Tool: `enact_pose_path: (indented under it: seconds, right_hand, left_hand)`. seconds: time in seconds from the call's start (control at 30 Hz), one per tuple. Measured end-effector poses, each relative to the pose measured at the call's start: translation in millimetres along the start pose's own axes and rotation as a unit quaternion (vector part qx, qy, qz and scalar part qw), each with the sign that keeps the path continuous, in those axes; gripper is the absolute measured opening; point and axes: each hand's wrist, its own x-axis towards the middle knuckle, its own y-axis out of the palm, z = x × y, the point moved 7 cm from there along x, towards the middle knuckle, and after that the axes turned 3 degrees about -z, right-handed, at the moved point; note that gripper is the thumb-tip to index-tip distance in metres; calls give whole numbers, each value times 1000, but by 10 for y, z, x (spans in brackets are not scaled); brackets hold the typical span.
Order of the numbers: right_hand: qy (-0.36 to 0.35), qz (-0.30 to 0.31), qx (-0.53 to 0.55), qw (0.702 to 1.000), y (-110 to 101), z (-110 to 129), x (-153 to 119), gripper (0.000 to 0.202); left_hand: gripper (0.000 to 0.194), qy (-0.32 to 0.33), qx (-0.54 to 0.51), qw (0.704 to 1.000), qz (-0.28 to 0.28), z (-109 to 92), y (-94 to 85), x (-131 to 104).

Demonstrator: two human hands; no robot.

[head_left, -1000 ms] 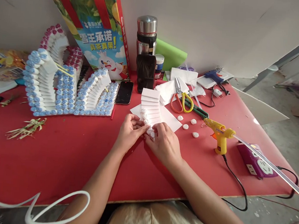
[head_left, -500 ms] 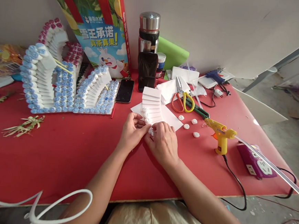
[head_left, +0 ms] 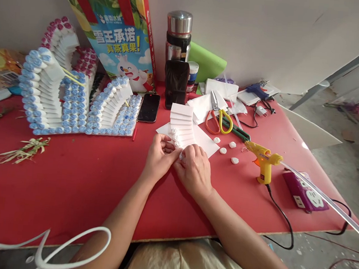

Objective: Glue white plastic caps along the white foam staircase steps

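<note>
A white piece of stepped, folded strips [head_left: 182, 120] lies between my hands, its far end pointing away from me. Small white rosettes [head_left: 175, 137] run down its left edge. My left hand [head_left: 160, 158] is closed at the near left side, thumb and fingertips pressed against the piece. Bent over the near end, my right hand [head_left: 195, 169] pinches a white rosette that mostly hides behind the fingers. Under the piece is a flat white sheet [head_left: 208, 143]. Several loose white rosettes [head_left: 223, 151] lie on the red table just right of my right hand.
A yellow glue gun [head_left: 263, 159] with a long clear stick stands at the right, near a purple power strip [head_left: 305, 192]. Scissors [head_left: 213, 116], a phone [head_left: 149, 108], a steel flask [head_left: 179, 24] and blue-and-white rosette models [head_left: 50, 95] stand or lie farther back. A white cable [head_left: 73, 254] loops in front.
The camera view has shifted slightly. Both hands stay at the near end of the white piece, with the right fingers drawn a little closer over the rosette.
</note>
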Motion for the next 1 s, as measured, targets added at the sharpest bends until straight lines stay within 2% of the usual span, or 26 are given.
enact_pose_path:
  seconds: [0.2,0.33,0.43,0.53,0.6,0.7,0.83,0.9,1.0]
  right_hand:
    - [-2,7,-6,1000,5,-5,1,5]
    - [0,35,1,999,-20,-7,11,2]
    - [-22,37,23,999,-162,-11,-43,15]
    - [-36,-2,46,998,-444,-134,-216,26]
    - [-17,-30,67,997,-656,-340,-395,20]
    - [59,-45,82,994,-931,-802,-703,12]
    - [147,-83,19,985,-1246,-1399,-1045,16]
    - [177,-108,-21,978,-1344,-1613,-1134,20]
    - [202,-120,-48,971,-1371,-1807,-1135,30]
  left_hand:
    - [49,5,8,1000,2,29,5,21]
    - [50,-4,9,1000,14,18,-14,14]
    - [49,-22,30,998,41,-13,-49,-24]
    - [52,-34,38,996,72,-49,-65,-75]
    - [51,-31,38,996,71,-66,-65,-97]
    - [50,-32,39,998,46,-53,-49,-107]
    - [54,-23,39,999,20,-48,-15,-109]
    - [57,-23,39,999,14,-61,-2,-112]
    - [58,-24,46,999,6,-94,13,-116]
